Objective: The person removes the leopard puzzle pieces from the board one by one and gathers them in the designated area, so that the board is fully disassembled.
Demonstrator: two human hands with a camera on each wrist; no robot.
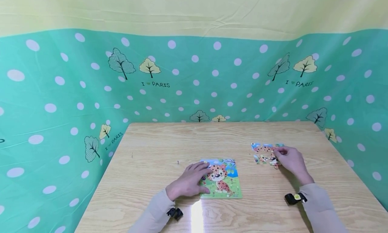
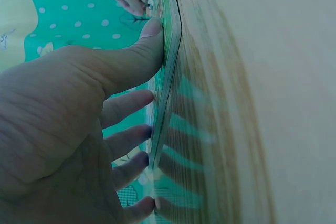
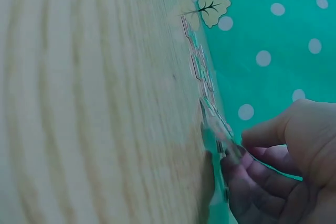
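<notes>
A square leopard-cub puzzle board (image 1: 233, 189) lies flat at the middle of the table. My left hand (image 1: 189, 180) rests on its left edge, fingers spread; in the left wrist view the thumb (image 2: 152, 29) lies over the edge and the fingertips touch the board's rim. Farther right, several loose puzzle pieces (image 1: 263, 148) lie in a group, parts of a leopard picture on them. My right hand (image 1: 292, 160) is at the right side of this group. In the right wrist view its thumb and fingers pinch a puzzle piece (image 3: 228, 142), blurred and partly hidden.
The wooden table (image 1: 151, 142) runs back to a green dotted cloth (image 1: 194, 91) that hangs behind and along both sides. Black straps with small cameras (image 1: 175, 213) sit on both wrists. A bright reflection lies in front of the board.
</notes>
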